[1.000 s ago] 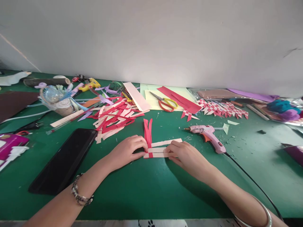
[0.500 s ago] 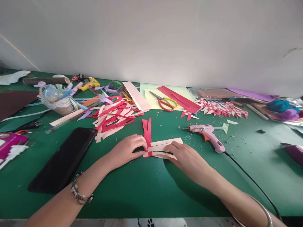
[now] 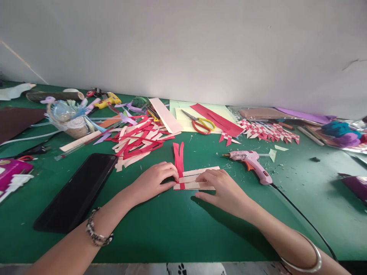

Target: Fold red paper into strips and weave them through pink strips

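Pale pink paper strips (image 3: 204, 170) lie sideways on the green table, crossed near their left end by two red paper strips (image 3: 179, 158) that point away from me. At that crossing, my left hand (image 3: 156, 179) is closed, its fingertips and thumb gripping the left end of the strips. My right hand (image 3: 223, 191) rests over the right part of the pale strips with its fingers stretched out. Its thumb is spread toward me, off the lowest strip. Part of the pale strips is hidden under the right fingers.
A pink glue gun (image 3: 252, 162) with a black cable lies to the right. A black phone (image 3: 77, 193) is at left. Behind are a heap of cut strips (image 3: 140, 141), scissors (image 3: 202, 125), red paper (image 3: 216, 120) and woven checkered pieces (image 3: 266, 131).
My right hand has let go of the lowest pale strip, which now lies flatter. Its thumb has moved left and toward me, away from the fingers. My left hand stays at the crossing.
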Motion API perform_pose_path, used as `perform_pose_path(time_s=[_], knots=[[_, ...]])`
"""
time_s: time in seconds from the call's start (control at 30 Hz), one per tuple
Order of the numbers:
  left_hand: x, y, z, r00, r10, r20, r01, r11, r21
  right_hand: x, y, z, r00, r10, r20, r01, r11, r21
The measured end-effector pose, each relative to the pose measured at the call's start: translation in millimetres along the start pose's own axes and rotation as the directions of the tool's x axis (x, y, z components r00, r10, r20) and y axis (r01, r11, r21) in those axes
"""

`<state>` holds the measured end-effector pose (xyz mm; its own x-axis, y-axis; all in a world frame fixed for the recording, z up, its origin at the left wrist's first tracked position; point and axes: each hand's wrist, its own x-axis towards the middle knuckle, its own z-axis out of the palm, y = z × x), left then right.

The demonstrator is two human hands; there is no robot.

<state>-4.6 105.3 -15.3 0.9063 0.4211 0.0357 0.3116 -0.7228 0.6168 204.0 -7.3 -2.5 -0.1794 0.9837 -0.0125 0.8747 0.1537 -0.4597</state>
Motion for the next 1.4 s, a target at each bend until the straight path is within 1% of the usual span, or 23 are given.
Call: perform_pose_path(time_s=[0.1, 0.2, 0.37, 0.43, 0.57, 0.63, 0.73, 0.9, 0.97, 1.07, 1.1, 1.17, 1.27, 1.37, 1.4], knots=[[-0.1, -0.3, 0.0, 1.0, 0.011, 0.001, -0.011, 1.0, 0.003, 1.2, -1.5, 2.1, 1.0, -0.006, 0.02, 0.008, 0.998, -0.067], [-0.3, -0.6, 0.1, 1.0, 0.008, -0.003, -0.008, 1.0, 0.008, 1.3, -3.9, 3.8, 0.999, -0.007, 0.033, 0.01, 0.995, -0.095], [-0.5, -0.1, 0.4, 1.0, -0.003, 0.0, 0.003, 1.0, 0.014, 0.5, -11.6, 4.5, 0.997, 0.057, 0.06, -0.048, 0.987, -0.15], [-0.4, 0.4, 0.3, 1.0, -0.006, 0.006, 0.006, 1.0, 0.022, 0.0, -13.2, 5.1, 0.996, 0.056, 0.067, -0.045, 0.987, -0.151], [-0.1, 0.5, -0.2, 1.0, -0.005, 0.013, 0.005, 1.0, 0.026, -0.6, -10.5, 6.7, 0.999, -0.001, 0.042, 0.005, 0.997, -0.083], [0.0, 0.4, -0.4, 1.0, -0.005, 0.014, 0.005, 1.0, 0.028, -0.7, -8.5, 7.0, 1.0, -0.006, 0.03, 0.008, 0.998, -0.061], [-0.4, 0.4, -0.3, 1.0, -0.007, 0.013, 0.007, 0.999, 0.031, 0.0, -7.3, 7.3, 0.999, 0.024, 0.042, -0.024, 1.0, 0.018], [-1.7, 1.4, 0.0, 1.0, -0.018, 0.016, 0.018, 0.999, 0.028, 3.0, -6.6, 6.1, 0.992, 0.121, 0.038, -0.127, 0.956, 0.264], [-1.8, 1.9, -0.1, 1.0, -0.016, 0.017, 0.016, 0.999, 0.029, 3.3, -5.3, 0.7, 0.988, 0.129, 0.083, -0.149, 0.937, 0.315], [-1.2, 1.9, -0.4, 1.0, -0.012, 0.018, 0.011, 0.999, 0.033, 0.5, -2.1, -13.3, 0.966, 0.096, 0.239, -0.178, 0.92, 0.349], [-0.9, 1.7, -0.4, 1.0, -0.013, 0.019, 0.012, 0.999, 0.036, -1.1, -1.0, -18.1, 0.953, 0.089, 0.29, -0.19, 0.92, 0.342], [-0.3, 1.2, -0.3, 1.0, -0.017, 0.02, 0.016, 0.999, 0.04, -4.3, 0.9, -25.5, 0.944, 0.087, 0.319, -0.178, 0.946, 0.27], [0.1, 0.8, 0.1, 1.0, -0.015, 0.021, 0.014, 0.999, 0.045, -6.8, 2.1, -28.4, 0.964, 0.071, 0.258, -0.108, 0.985, 0.133], [-0.3, 0.8, 0.4, 1.0, -0.009, 0.018, 0.008, 0.999, 0.051, -4.8, 2.5, -25.7, 0.976, 0.068, 0.209, -0.092, 0.99, 0.108], [-0.4, 0.9, 0.4, 1.0, -0.008, 0.018, 0.008, 0.999, 0.052, -3.5, 2.7, -24.8, 0.983, 0.064, 0.17, -0.082, 0.992, 0.097]])
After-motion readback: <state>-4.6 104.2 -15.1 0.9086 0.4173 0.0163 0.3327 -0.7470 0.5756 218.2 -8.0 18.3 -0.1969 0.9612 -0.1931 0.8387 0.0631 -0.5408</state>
